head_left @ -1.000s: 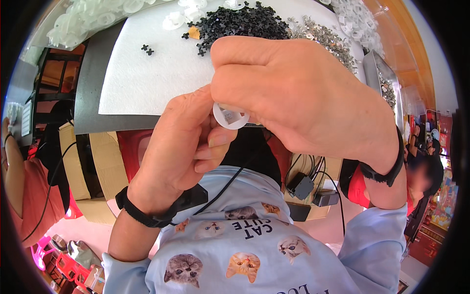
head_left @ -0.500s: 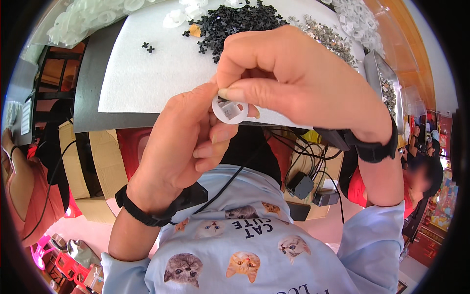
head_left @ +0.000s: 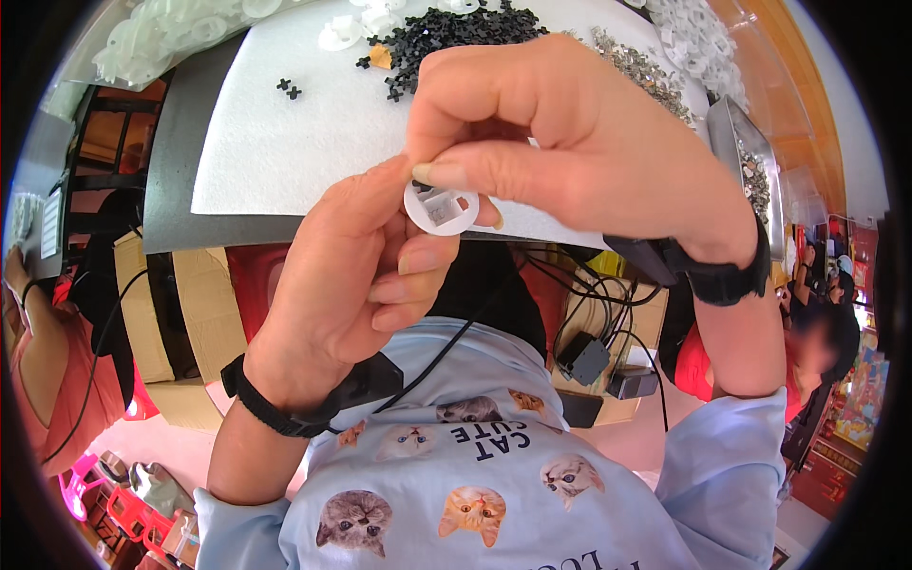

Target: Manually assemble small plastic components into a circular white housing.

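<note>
A white round plastic part (head_left: pixel 463 220) with a rim and inner openings sits between the fingers of my left hand (head_left: pixel 328 261), over the table's near edge. My right hand (head_left: pixel 570 142) reaches across from the right, its thumb and forefinger pinched at the part's upper side. A small black piece (head_left: pixel 423 186) shows just under that thumbnail, against the inside of the part; most of it is hidden. Behind my right hand lies a heap of black cross-shaped pieces (head_left: pixel 456 38), and two loose black crosses (head_left: pixel 289 89) lie apart on the left.
A white foam sheet (head_left: pixel 275 152) covers the dark tabletop. Small metal pieces (head_left: pixel 641 76) are heaped behind my right wrist, near a metal tray (head_left: pixel 727 123). Translucent plastic parts (head_left: pixel 171 38) fill the far left; more white parts (head_left: pixel 698 47) lie far right. Black cables (head_left: pixel 608 304) hang below.
Both hands have shifted slightly left and up together with the white part. The right thumb and forefinger are still pinched at its upper side.
</note>
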A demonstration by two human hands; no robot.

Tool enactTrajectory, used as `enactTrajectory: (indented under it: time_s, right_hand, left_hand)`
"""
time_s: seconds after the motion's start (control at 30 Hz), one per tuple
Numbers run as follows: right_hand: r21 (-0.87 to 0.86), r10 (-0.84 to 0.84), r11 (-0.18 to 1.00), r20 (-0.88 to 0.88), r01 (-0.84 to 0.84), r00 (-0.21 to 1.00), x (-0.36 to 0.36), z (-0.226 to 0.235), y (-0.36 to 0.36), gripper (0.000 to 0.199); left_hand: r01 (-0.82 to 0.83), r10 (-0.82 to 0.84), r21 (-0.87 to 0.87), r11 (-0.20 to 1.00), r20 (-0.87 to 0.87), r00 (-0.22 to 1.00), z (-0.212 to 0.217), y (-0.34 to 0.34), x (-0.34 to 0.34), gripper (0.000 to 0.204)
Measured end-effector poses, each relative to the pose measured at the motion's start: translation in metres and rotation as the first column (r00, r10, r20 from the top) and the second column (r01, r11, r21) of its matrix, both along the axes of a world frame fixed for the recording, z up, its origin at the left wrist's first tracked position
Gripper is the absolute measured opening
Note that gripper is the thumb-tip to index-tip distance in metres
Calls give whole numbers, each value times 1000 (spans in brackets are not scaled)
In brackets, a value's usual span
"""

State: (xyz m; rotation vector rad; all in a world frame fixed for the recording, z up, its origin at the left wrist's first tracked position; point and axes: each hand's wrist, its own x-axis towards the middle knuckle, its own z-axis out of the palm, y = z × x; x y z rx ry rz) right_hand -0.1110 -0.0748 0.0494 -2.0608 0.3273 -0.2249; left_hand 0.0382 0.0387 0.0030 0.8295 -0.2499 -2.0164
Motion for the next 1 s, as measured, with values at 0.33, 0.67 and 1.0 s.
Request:
enactTrajectory:
  time_s: [0.33, 0.67, 1.0]
  right_hand:
    - [-386, 42, 922, 210, 44, 977, -4, -13, 10, 6]
    - [-453, 49, 889, 241, 68, 969, -5, -17, 13, 8]
    - [-417, -10, 906, 157, 75, 987, -1, -19, 16, 11]
  left_hand:
    - [-9, 12, 68, 998, -43, 999, 2, 0, 4, 36]
    - [-46, 42, 31, 998, 94, 995, 2, -1, 1, 36]
    - [-146, 154, -47, 988, 361, 920, 4, 0, -4, 35]
